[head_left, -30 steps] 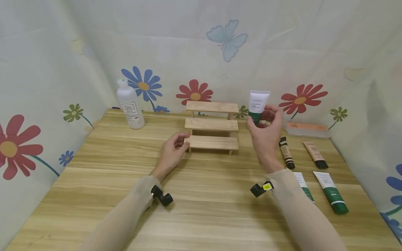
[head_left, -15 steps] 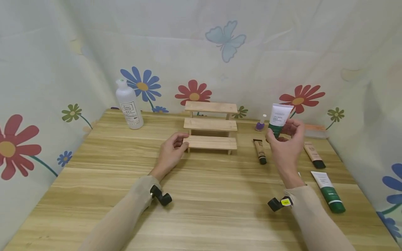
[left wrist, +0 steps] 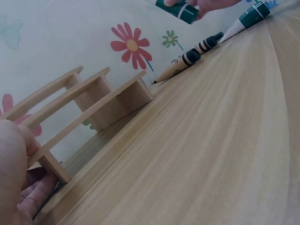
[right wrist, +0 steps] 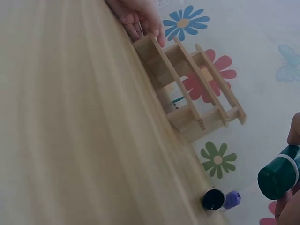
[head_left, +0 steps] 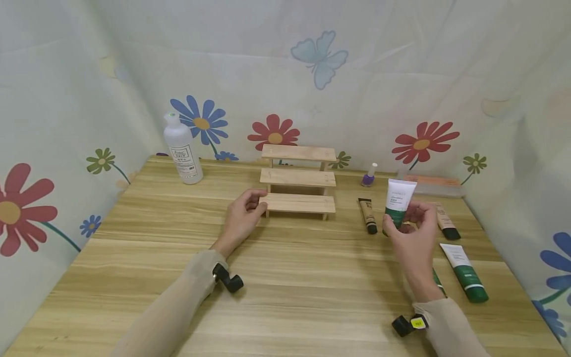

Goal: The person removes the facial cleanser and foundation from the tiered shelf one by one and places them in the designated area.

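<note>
My left hand (head_left: 243, 218) grips the left end of the lowest step of a small three-tier wooden display stand (head_left: 298, 202); in the left wrist view, the thumb lies over the board and fingers reach beneath. Raised above the table at the right, my right hand (head_left: 417, 248) holds a white and green squeeze tube (head_left: 400, 196) between thumb and fingers, crimped end up. The tube's green cap (right wrist: 276, 178) points down in the right wrist view. The stand's steps bear nothing.
Near the right hand lie a gold-and-black tube (head_left: 368, 216), a beige tube (head_left: 447, 223) and a green-white tube (head_left: 465, 272). Behind stand a purple nail polish bottle (head_left: 368, 177) and a flat clear box (head_left: 432, 184). A white bottle (head_left: 183, 153) stands at back left.
My right hand has moved right, then down and nearer with the squeeze tube, uncovering the nail polish bottle and the gold-and-black tube. My left hand has stayed on the stand.
</note>
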`<state>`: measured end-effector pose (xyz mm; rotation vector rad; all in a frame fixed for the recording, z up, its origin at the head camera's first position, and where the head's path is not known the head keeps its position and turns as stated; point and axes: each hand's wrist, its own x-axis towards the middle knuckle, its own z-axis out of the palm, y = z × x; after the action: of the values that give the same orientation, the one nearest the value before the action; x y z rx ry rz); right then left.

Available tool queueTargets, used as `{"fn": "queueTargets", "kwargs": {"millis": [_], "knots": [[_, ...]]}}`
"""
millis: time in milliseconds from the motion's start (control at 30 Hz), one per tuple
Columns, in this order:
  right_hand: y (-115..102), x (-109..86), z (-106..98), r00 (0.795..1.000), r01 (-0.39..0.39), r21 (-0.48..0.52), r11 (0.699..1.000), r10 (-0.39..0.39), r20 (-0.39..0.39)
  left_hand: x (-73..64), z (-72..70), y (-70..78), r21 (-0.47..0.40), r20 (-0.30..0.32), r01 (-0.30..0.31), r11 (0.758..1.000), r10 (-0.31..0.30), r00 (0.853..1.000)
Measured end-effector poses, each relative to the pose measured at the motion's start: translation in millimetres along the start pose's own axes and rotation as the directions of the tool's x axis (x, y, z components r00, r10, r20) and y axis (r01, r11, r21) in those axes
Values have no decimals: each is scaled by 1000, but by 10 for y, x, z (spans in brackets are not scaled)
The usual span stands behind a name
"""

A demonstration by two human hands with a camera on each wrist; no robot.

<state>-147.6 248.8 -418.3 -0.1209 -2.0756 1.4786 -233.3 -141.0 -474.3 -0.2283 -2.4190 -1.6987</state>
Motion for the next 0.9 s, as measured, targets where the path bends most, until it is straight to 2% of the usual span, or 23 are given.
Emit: {"fn": "queueTargets", "kwargs": {"millis": [133,333,600,900], "knots": [[54,-115,-22,998,-54,-26,998,55,19,-2,4,-3,0,-3,-3,1000,3,1000],[114,-311,-100,994,-87,-90,992,93,58,-12,20,-8,1,2,0,1000,0,1000],[136,-600,-221,981,-156,-186,970,175,87,5,22,12,10,1,-7,1000,7,1000],[164,-718,-228,970,-174,-250,953,209,123,-7,-1,6,13,1,-8,1000,8,1000]]}}
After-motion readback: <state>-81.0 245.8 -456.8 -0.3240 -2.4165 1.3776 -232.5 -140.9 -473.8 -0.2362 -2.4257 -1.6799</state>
